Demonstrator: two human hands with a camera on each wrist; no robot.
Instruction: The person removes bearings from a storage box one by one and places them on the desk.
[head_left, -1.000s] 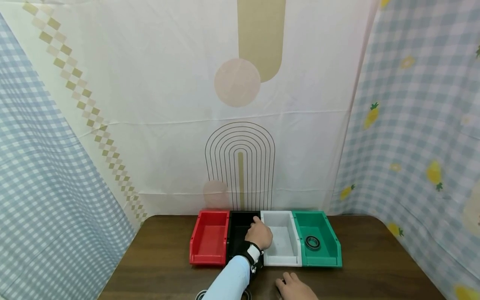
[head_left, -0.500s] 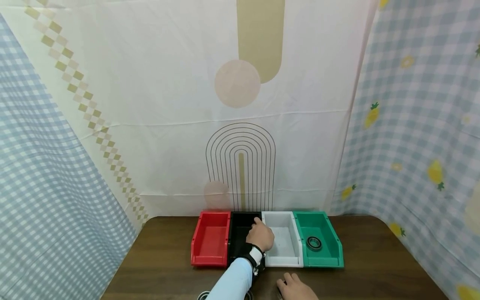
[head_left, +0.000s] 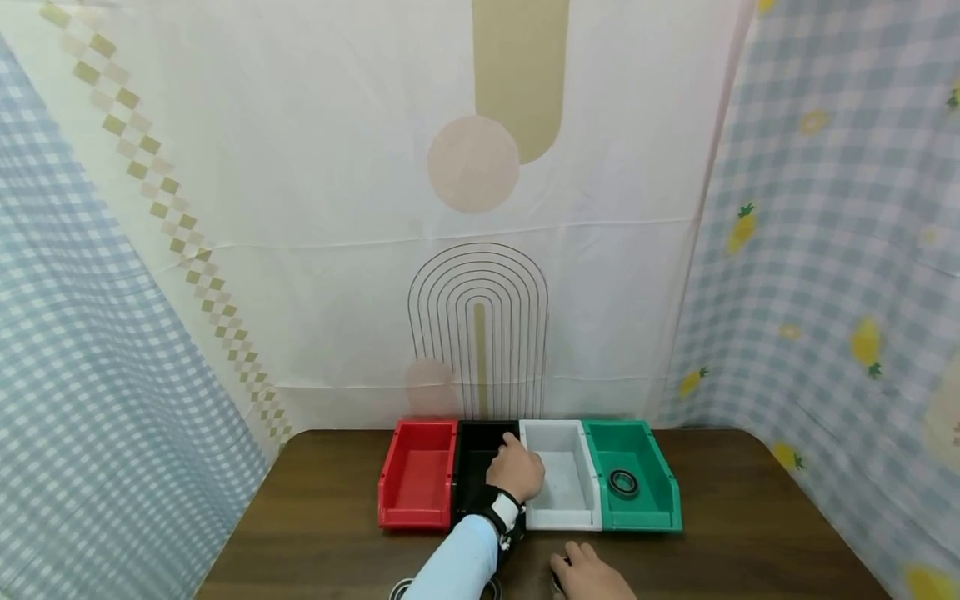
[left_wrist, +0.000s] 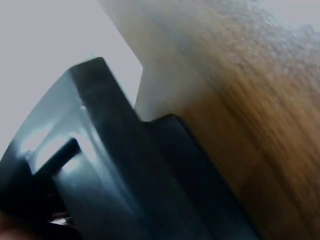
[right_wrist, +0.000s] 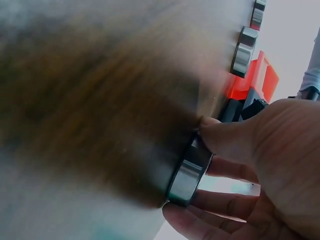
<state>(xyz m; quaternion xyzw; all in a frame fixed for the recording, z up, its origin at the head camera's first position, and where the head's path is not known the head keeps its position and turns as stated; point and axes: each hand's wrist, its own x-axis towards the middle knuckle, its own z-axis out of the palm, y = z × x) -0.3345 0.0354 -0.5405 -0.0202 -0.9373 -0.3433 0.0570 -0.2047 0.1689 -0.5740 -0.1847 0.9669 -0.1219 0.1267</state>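
Observation:
My left hand (head_left: 517, 468) reaches into the black bin (head_left: 480, 442) near its wall with the white bin, one finger pointing to the back. Its other fingers are hidden, and I cannot tell what they hold. In the left wrist view the black bin's wall (left_wrist: 110, 145) fills the foreground; a sliver of the hand (left_wrist: 15, 227) shows beside a small bright glint. My right hand (head_left: 596, 577) is low on the table in front of the white bin (head_left: 561, 487). Between thumb and fingers it pinches a ball bearing (right_wrist: 187, 172) standing on edge against the wooden top.
A red bin (head_left: 420, 483) stands left of the black one. At the right end, the green bin (head_left: 652, 500) holds a bearing (head_left: 623, 483). Two more bearings, a left one (head_left: 400, 590) and a right one (head_left: 492, 590), lie by the left sleeve (head_left: 457, 560). Behind hangs a patterned cloth (head_left: 337, 317).

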